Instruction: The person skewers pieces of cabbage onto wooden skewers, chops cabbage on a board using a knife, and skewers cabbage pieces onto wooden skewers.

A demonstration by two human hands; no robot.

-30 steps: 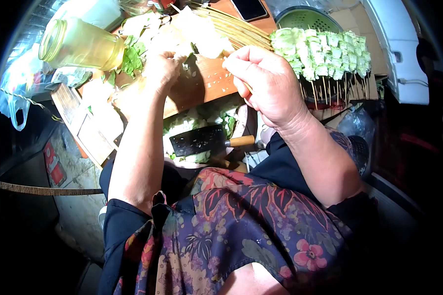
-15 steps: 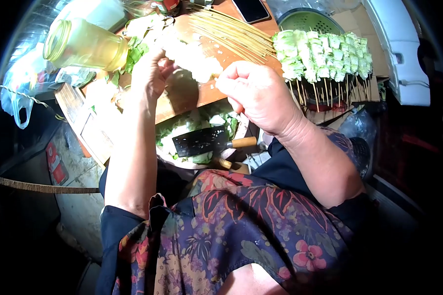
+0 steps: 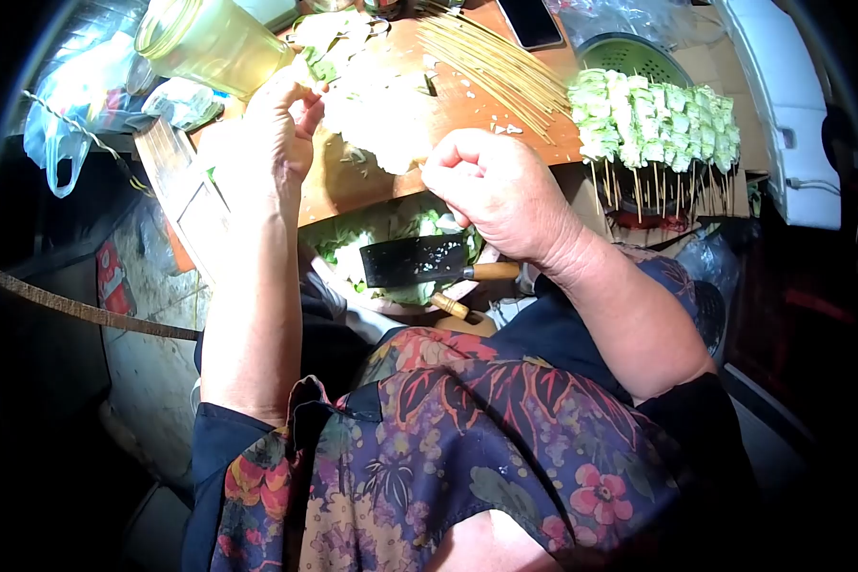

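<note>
My left hand (image 3: 286, 129) is raised at the left of the wooden board (image 3: 343, 191), its fingertips curled together near pale leaves; whatever they hold is lost in glare. My right hand (image 3: 505, 195) is closed in a pinch beside the overexposed leaves (image 3: 386, 119); a stick in it cannot be made out clearly. Loose skewers (image 3: 496, 67) lie on the board behind my right hand. To the right, leaf pieces threaded on skewers (image 3: 653, 119) form a dense row, with the stick ends pointing toward me.
A cleaver (image 3: 415, 261) lies over a bowl of greens (image 3: 329, 276) below the board. A jar (image 3: 210, 43) stands at the upper left, near a plastic bag (image 3: 57, 143). A phone (image 3: 531, 21) and a green colander (image 3: 639, 55) are at the back.
My left hand has moved up and slightly left from the board's middle, its fingers loosening a little. My right hand has lowered slightly. The whole view has shifted, moving the surroundings rightward.
</note>
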